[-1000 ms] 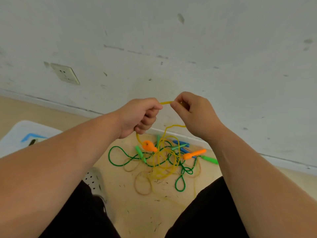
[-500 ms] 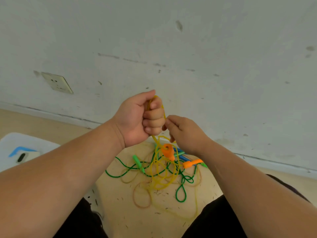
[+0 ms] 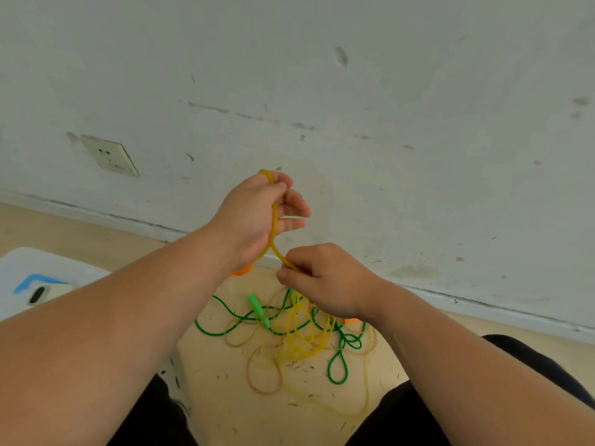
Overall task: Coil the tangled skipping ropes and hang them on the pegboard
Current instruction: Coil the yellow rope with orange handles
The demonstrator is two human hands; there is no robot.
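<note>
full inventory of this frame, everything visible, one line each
yellow rope: 1, yellow, over left hand, down to floor tangle
green rope: 1, green, floor tangle
pale rope: count unclear, translucent tan, floor tangle
green handle: 1, green, on tangle
orange handle: 1, orange, under left wrist; another orange piece by right wrist
socket: 1, off-white, wall left
white flat object: 1, white, blue mark, floor left
trousers: 1, black, bottom edge
left hand: 1, holds yellow loop
right hand: 1, pinches yellow rope lower down

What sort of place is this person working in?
Probably a plain indoor room: a scuffed white wall with a power socket, and a pale floor strewn with tangled skipping ropes.
</note>
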